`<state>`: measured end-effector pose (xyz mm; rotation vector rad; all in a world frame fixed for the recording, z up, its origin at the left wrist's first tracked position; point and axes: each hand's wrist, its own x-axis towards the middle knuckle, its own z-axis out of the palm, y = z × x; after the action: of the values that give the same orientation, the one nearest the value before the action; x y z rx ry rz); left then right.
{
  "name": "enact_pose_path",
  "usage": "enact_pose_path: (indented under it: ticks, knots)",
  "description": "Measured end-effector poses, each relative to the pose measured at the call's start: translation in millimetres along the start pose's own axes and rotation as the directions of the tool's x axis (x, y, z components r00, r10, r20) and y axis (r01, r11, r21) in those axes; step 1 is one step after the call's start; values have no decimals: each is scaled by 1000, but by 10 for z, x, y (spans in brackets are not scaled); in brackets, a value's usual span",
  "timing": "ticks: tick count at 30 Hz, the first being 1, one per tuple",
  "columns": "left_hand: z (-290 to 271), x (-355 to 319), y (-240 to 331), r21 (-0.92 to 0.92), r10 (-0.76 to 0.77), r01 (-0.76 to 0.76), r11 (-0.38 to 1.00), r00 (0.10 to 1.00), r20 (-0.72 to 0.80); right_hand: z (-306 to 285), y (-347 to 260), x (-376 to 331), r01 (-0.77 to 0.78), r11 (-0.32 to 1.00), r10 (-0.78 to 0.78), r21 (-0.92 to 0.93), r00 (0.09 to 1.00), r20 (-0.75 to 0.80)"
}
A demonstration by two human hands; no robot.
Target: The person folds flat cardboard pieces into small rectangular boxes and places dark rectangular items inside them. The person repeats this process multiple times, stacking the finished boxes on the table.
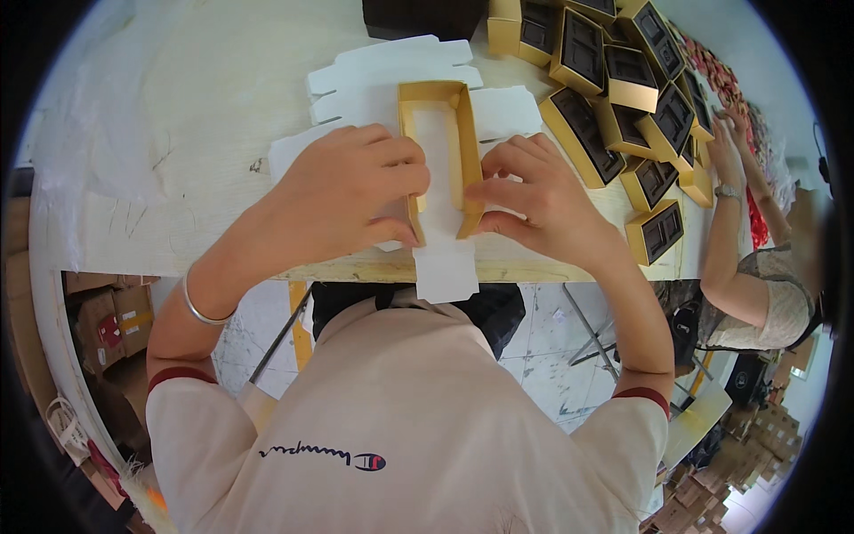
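A half-folded gold carton (pixel 468 133) with a white inside lies lengthwise in front of me. Its far end and two long walls stand up, while the near end is unfolded, with a white flap (pixel 447 274) reaching past the table's edge. My left hand (pixel 356 182) grips the near part of the left wall, its fingers curled over the edge and thumb low by the corner. On the other side my right hand (pixel 543 196) pinches the right wall near its front corner. Flat white carton blanks (pixel 378 76) lie under and behind the carton.
Gold boxes with dark inserts (pixel 583 53) are heaped at the right of the table (pixel 213 89). A dark box (pixel 422 18) stands at the far edge, and clear plastic (pixel 98 133) lies at left. A co-worker's arm (pixel 725 178) rests at far right. Brown cartons (pixel 116 325) sit below, left.
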<state>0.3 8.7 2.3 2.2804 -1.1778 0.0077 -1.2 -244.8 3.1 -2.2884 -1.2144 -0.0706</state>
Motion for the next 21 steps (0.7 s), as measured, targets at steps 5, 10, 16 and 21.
enact_pose_path:
  ticks: [5, 10, 16, 21]
  knots:
    - [239, 12, 129, -212, -181, 172, 962, 983, -21, 250, -90, 18, -81, 994, 89, 68, 988, -123]
    - [353, 14, 213, -194, -213, 183, 964, 966, -149, 307, -211, -2, -198, 979, 202, 44, 974, -102]
    - [252, -55, 69, -267, -222, 196, 943, 973, -69, 84, -413, -228, -78, 983, 64, -164, 994, -87]
    - [185, -37, 34, -344, -230, 219, 913, 973, 9, 499, -314, -252, 78, 941, -156, -331, 964, -217]
